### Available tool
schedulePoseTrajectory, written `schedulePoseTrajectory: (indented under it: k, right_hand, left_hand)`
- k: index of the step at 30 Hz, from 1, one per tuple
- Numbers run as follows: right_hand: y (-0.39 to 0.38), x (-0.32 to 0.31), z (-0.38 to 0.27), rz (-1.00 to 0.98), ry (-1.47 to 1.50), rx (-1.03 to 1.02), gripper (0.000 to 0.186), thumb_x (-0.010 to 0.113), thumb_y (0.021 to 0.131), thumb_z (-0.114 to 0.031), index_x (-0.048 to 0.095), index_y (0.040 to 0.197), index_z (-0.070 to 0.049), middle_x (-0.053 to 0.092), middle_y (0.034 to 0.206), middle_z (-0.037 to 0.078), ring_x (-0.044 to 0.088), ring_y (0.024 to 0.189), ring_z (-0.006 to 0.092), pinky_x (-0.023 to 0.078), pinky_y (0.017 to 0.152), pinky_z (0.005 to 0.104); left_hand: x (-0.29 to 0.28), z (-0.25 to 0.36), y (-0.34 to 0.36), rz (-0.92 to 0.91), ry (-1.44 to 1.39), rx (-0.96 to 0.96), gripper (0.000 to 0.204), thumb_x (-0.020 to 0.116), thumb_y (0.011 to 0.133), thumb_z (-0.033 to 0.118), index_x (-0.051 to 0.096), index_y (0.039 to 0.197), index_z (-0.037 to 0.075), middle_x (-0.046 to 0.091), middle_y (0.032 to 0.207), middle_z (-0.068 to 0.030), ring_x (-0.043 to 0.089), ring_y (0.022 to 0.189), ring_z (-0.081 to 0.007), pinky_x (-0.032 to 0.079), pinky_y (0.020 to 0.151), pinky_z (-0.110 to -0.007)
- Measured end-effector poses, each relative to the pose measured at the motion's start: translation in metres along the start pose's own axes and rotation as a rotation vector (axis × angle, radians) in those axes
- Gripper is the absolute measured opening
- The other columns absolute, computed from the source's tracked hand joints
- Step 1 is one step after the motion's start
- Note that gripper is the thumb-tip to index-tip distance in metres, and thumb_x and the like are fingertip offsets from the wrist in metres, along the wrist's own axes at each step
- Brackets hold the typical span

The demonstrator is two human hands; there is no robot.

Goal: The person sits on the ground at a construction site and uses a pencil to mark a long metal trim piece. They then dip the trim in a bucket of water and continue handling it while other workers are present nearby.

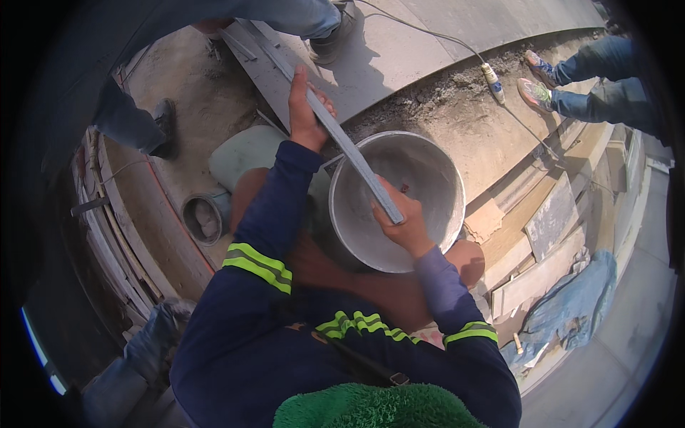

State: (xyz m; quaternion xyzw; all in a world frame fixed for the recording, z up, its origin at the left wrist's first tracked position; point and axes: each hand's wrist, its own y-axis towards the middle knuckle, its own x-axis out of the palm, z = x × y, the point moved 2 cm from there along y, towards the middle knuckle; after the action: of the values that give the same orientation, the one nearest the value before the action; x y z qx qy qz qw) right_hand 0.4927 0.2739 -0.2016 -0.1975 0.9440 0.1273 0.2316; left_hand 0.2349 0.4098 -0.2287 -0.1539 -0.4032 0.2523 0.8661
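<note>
A long, narrow grey strip, its material unclear, slants from the upper left down over a wide basin. My left hand (pixel 310 118) is closed around the middle of the strip (pixel 349 151), thumb on one side and fingers on the other. Near the strip's lower end, my right hand (pixel 405 220) grips it above the basin. The round, light grey basin (pixel 448 214) stands between my bent legs, with a small reddish bit inside. The strip's far end reaches over a large grey board by another person's leg.
The large grey board (pixel 399 36) bears another person's shoe (pixel 332 39). A cable with a connector (pixel 492 82) crosses toward a second person's shoes (pixel 539 93). Wood planks and tile pieces (pixel 553 217) and blue plastic sheeting (pixel 571 307) lie right. A small bucket (pixel 187 220) stands left.
</note>
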Motion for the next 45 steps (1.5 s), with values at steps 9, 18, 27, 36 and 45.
schedulePoseTrajectory:
  k: [9, 18, 27, 36, 45]
  right_hand:
    - [0.001, -0.002, 0.003, -0.011, 0.035, 0.031, 0.054, 0.077, 0.094, -0.013, 0.064, 0.146, -0.009, 0.076, 0.122, 0.019, 0.077, 0.106, 0.0358, 0.062, 0.089, 0.0384]
    - [-0.003, 0.004, 0.008, -0.053, -0.025, 0.069, 0.049, 0.075, 0.095, -0.01, 0.066, 0.142, -0.001, 0.077, 0.122, 0.019, 0.078, 0.108, 0.032, 0.061, 0.091, 0.0385]
    - [0.003, -0.021, -0.008, -0.349, 0.09, 0.348, 0.074, 0.084, 0.092, -0.027, 0.054, 0.153, 0.002, 0.074, 0.123, 0.021, 0.072, 0.115, 0.025, 0.054, 0.097, 0.0349]
    - [0.047, -0.024, -0.049, -0.366, 0.114, 0.449, 0.104, 0.087, 0.089, -0.039, 0.026, 0.169, -0.009, 0.064, 0.141, 0.032, 0.063, 0.134, 0.0399, 0.049, 0.11, 0.0455]
    - [0.054, -0.005, -0.04, -0.359, -0.109, 0.302, 0.063, 0.064, 0.098, -0.01, 0.047, 0.158, -0.012, 0.071, 0.125, 0.029, 0.067, 0.117, 0.0506, 0.055, 0.095, 0.0523]
  left_hand:
    - [-0.007, 0.002, 0.005, -0.002, -0.011, -0.039, 0.06, 0.075, 0.089, 0.073, 0.046, 0.089, 0.02, 0.043, 0.065, 0.0016, 0.051, 0.051, -0.0148, 0.042, 0.049, -0.031]
    - [-0.004, -0.004, 0.005, -0.032, 0.017, 0.05, 0.064, 0.077, 0.087, 0.072, 0.05, 0.103, 0.016, 0.049, 0.069, -0.0021, 0.054, 0.051, -0.0162, 0.046, 0.047, -0.034]
    - [-0.002, -0.006, 0.002, -0.002, 0.003, 0.103, 0.07, 0.076, 0.089, 0.071, 0.056, 0.121, 0.013, 0.049, 0.073, -0.0034, 0.053, 0.053, -0.016, 0.048, 0.048, -0.033]
    - [0.002, -0.006, 0.002, -0.03, 0.03, 0.062, 0.081, 0.075, 0.087, 0.075, 0.052, 0.132, 0.011, 0.049, 0.073, -0.0039, 0.054, 0.054, -0.0152, 0.048, 0.049, -0.032]
    - [-0.004, -0.001, 0.0, -0.042, 0.099, 0.09, 0.093, 0.073, 0.088, 0.077, 0.048, 0.139, 0.004, 0.053, 0.077, -0.0061, 0.057, 0.057, -0.0183, 0.052, 0.053, -0.034]
